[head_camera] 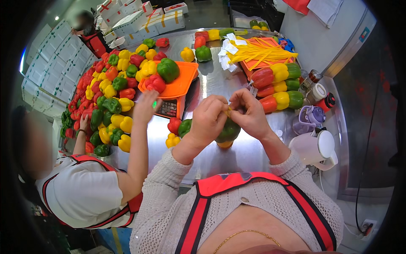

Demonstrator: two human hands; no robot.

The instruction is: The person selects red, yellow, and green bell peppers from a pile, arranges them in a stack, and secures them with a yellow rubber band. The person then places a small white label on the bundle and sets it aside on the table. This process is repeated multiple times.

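My left hand and my right hand meet over the steel table, both pinching the gathered top of a yellow net sleeve between the fingertips. Just below them a green bell pepper stands above a yellow-orange one. Right of my right hand lie several netted rows, each a red, a yellow and a green bell pepper. Behind them, yellow net sleeves with white tags are heaped on an orange tray. Loose red, green and yellow peppers sit left of my left hand.
A co-worker's hand is beside an orange scale holding peppers; their other hand touches the large pepper pile. A white kettle, a purple bottle and jars line the right edge. Another person stands by foam boxes at back left.
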